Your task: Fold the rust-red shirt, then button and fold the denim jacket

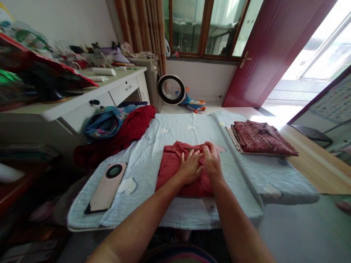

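Head view: your left hand [191, 167] lies open, fingers spread on the folded red shirt [166, 170], gripping nothing, likely to hold it flat. Your right hand [212, 160] has fingers bent at the shirt's far right corner; can't tell if it's pinching. Shirt sits near-centre on the cloth-covered worktop [145, 182], right in front of you, probably for easy two-hand reach. Phone [106, 191] left, folded stack [264, 138] right, both apart from it. Beyond: window [189, 29], open red door [263, 51], blue toy [192, 102].

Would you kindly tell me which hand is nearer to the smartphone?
Left. The left hand rests on the folded red shirt, to the right of the smartphone; the right hand is farther off, at the shirt's right side.
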Demonstrator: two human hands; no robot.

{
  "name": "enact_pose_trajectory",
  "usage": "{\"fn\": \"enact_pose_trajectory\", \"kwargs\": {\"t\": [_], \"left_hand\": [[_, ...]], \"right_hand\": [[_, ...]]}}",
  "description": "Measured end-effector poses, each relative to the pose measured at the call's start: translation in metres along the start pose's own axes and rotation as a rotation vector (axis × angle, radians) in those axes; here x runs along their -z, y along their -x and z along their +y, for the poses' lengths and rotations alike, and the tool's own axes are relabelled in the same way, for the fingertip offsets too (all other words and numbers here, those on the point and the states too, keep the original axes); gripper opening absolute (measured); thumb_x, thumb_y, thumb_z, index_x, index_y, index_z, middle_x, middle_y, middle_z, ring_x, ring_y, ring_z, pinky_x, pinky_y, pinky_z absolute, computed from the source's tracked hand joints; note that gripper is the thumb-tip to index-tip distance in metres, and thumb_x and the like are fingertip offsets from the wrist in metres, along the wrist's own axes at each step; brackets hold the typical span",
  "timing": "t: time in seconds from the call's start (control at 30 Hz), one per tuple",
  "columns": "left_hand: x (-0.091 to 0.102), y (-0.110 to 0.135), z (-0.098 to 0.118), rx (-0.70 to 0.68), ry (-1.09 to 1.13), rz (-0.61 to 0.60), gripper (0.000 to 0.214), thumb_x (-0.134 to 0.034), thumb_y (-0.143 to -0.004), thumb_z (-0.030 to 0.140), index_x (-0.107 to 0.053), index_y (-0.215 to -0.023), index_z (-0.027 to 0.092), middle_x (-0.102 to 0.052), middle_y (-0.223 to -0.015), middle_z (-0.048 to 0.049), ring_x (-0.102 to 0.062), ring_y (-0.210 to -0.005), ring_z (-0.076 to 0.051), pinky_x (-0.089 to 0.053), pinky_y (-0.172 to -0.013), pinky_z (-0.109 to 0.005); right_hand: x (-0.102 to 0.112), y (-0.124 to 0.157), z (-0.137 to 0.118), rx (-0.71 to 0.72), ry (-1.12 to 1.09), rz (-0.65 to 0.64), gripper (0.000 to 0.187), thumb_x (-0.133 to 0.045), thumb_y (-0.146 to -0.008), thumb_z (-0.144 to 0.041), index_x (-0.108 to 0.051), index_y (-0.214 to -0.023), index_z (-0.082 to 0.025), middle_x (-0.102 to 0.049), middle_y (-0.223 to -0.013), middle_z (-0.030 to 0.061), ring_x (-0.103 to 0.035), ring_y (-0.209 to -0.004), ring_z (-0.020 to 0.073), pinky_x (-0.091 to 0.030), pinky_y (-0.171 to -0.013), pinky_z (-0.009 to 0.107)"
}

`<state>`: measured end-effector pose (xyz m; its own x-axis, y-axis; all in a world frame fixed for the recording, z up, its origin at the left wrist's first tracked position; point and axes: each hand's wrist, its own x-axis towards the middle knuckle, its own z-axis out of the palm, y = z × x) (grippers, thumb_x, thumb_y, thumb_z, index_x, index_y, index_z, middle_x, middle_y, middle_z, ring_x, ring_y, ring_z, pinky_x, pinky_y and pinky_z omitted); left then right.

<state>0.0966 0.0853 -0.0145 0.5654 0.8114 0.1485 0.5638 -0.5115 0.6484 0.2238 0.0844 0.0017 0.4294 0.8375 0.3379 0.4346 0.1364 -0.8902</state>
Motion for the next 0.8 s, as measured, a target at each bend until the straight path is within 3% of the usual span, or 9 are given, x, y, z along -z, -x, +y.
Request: {"fn": "enact_pose_trajectory", "kwargs": {"t": [0.13,0.2,0.3,0.47,0.67,0.8], "left_hand": [[0.017,0.0,-0.022,0.033,0.374,0.281,0.036,-0.036,-0.09,0.015,-0.055,-0.12,0.019,-0.061,-0.128,-0.0086,-0.054,-0.122,-0.019,-0.035,-0.112,-0.042],[0.029,0.001,-0.037,0.048,0.38,0.389,0.031,-0.037,-0.087,0.012,-0.059,-0.109,0.019,-0.065,-0.116,-0.0066,-0.058,-0.114,-0.017,-0.041,-0.107,-0.035],[0.048,0.0,-0.063,0.118,0.215,0.461,0.03,-0.043,-0.082,0.007,-0.061,-0.103,0.019,-0.066,-0.109,-0.0056,-0.06,-0.109,-0.018,-0.042,-0.105,-0.035],[0.078,-0.007,-0.099,0.274,0.013,0.338,0.024,-0.055,-0.076,0.011,-0.066,-0.096,0.015,-0.067,-0.103,-0.0092,-0.063,-0.097,-0.021,-0.048,-0.093,-0.034],[0.102,-0.017,-0.108,0.391,0.342,0.036,0.016,-0.063,-0.069,0.023,-0.069,-0.081,0.015,-0.07,-0.079,-0.0015,-0.063,-0.073,-0.017,-0.048,-0.068,-0.026],[0.1,-0.025,-0.107,0.48,0.435,0.022,0.01,-0.067,-0.061,0.022,-0.064,-0.067,0.015,-0.063,-0.061,0.0021,-0.054,-0.056,-0.012,-0.041,-0.056,-0.023]], "right_hand": [[-0.024,0.018,0.009,0.029,-0.033,-0.029,0.03,-0.04,-0.09,-0.035,-0.059,-0.106,-0.018,-0.062,-0.108,0.0094,-0.057,-0.103,0.0207,-0.044,-0.098,0.038],[-0.029,0.023,0.016,0.115,0.05,-0.097,0.03,-0.041,-0.09,-0.032,-0.061,-0.106,-0.016,-0.062,-0.111,0.0115,-0.057,-0.106,0.0218,-0.043,-0.1,0.039],[-0.033,0.026,0.019,0.22,0.227,-0.214,0.036,-0.041,-0.092,-0.031,-0.062,-0.116,-0.013,-0.059,-0.125,0.015,-0.051,-0.122,0.0237,-0.037,-0.109,0.041],[-0.038,0.027,0.014,0.241,0.533,-0.336,0.044,-0.047,-0.092,-0.035,-0.059,-0.128,-0.012,-0.053,-0.138,0.0153,-0.043,-0.132,0.0277,-0.032,-0.113,0.043],[-0.04,0.027,0.009,0.226,0.67,-0.382,0.047,-0.047,-0.092,-0.035,-0.056,-0.132,-0.013,-0.05,-0.142,0.0154,-0.041,-0.134,0.0283,-0.031,-0.113,0.043],[-0.039,0.029,0.008,0.219,0.677,-0.381,0.048,-0.047,-0.092,-0.036,-0.055,-0.133,-0.012,-0.049,-0.142,0.0147,-0.04,-0.134,0.0277,-0.03,-0.113,0.041]]}}
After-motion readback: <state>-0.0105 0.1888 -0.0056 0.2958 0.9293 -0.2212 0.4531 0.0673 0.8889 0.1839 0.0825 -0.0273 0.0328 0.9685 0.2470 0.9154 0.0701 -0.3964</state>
